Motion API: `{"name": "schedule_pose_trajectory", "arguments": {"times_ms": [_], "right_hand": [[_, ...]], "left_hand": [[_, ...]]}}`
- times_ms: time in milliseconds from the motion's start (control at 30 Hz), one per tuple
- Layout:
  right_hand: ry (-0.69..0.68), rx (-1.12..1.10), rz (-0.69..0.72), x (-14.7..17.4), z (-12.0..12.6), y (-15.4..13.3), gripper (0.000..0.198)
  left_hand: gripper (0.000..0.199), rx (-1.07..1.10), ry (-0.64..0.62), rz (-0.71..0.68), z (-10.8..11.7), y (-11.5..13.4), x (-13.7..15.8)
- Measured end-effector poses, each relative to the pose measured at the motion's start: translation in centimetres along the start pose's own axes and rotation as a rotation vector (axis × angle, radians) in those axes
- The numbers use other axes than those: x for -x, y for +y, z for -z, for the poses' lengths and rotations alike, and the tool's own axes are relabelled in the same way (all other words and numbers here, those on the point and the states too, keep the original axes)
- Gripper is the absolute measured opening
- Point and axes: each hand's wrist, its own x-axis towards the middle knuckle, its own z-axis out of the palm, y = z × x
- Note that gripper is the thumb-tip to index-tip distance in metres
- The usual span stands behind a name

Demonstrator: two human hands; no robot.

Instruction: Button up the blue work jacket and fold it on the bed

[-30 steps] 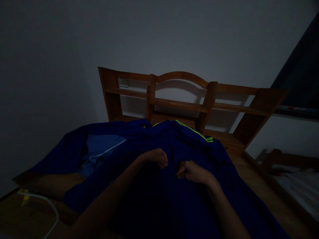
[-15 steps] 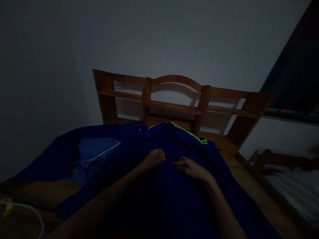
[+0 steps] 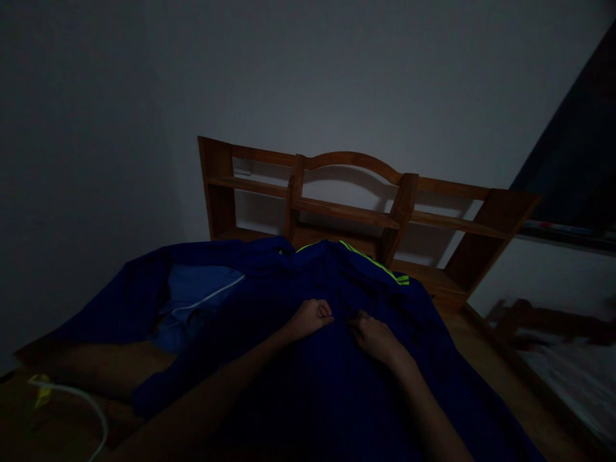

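A dark blue track jacket (image 3: 308,359) with neon-green shoulder stripes lies spread over a wooden bed, collar toward the far headboard shelf (image 3: 356,205). The left hand (image 3: 312,317) rests on the cloth near the chest, curled closed, seemingly pinching a fold. The right hand (image 3: 378,337) lies just beside it, fingers loosely flat, pressing the fabric smooth. A white cable (image 3: 91,404) trails at near left.

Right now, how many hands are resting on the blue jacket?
2. The left hand, curled, lies on the middle of the blue jacket; the right hand lies flat just beside it. No other hands show in the dim view.
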Motion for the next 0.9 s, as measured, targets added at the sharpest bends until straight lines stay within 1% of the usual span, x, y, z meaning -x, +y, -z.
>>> {"name": "schedule_pose_trajectory", "arguments": {"times_ms": [67, 133, 233, 333, 400, 433, 533, 667, 767, 833, 900], "right_hand": [[0.086, -0.117, 0.054, -0.3, 0.3, -0.3, 0.029], [0.144, -0.291, 0.122, -0.9, 0.9, -0.4, 0.030], [0.159, -0.545, 0.176, -1.7, 1.6, -0.6, 0.027], [0.122, -0.681, 0.183, -2.0, 1.1, -0.5, 0.026], [0.094, -0.709, 0.188, -1.9, 0.4, -0.4, 0.025], [0.090, -0.712, 0.190, -1.8, 0.0, -0.3, 0.025], [0.113, -0.708, 0.172, -1.7, -0.9, 0.0, 0.025], [0.166, -0.682, 0.087, -1.9, -1.7, 0.1, 0.025], [0.189, -0.715, 0.006, -2.2, -2.2, 0.2, 0.027], [0.170, -0.758, -0.033, -2.3, -2.4, 0.2, 0.028], [0.134, -0.795, -0.060, -2.4, -2.4, 0.2, 0.030]], "left_hand": [[0.022, 0.026, -0.012, 0.052, 0.0, -0.4, -0.1], [0.021, 0.050, -0.013, 0.093, 0.0, -0.7, -0.3], [0.016, 0.100, -0.022, 0.086, 0.1, -0.5, -0.2], [0.010, 0.230, -0.106, 0.101, 0.2, 0.3, 0.2], [0.010, 0.348, -0.133, 0.138, 0.2, 0.8, 0.4], [0.011, 0.405, -0.122, 0.149, 0.2, 1.0, 0.5], [0.016, 0.518, -0.036, 0.140, 0.0, 1.1, 0.6], [0.017, 0.557, 0.015, 0.131, -0.5, 0.7, 0.6], [0.020, 0.589, -0.011, 0.134, -0.6, 0.7, 0.7], [0.024, 0.598, -0.039, 0.127, -0.6, 0.8, 0.7], [0.027, 0.554, -0.056, 0.123, -0.5, 0.9, 0.8]]}}
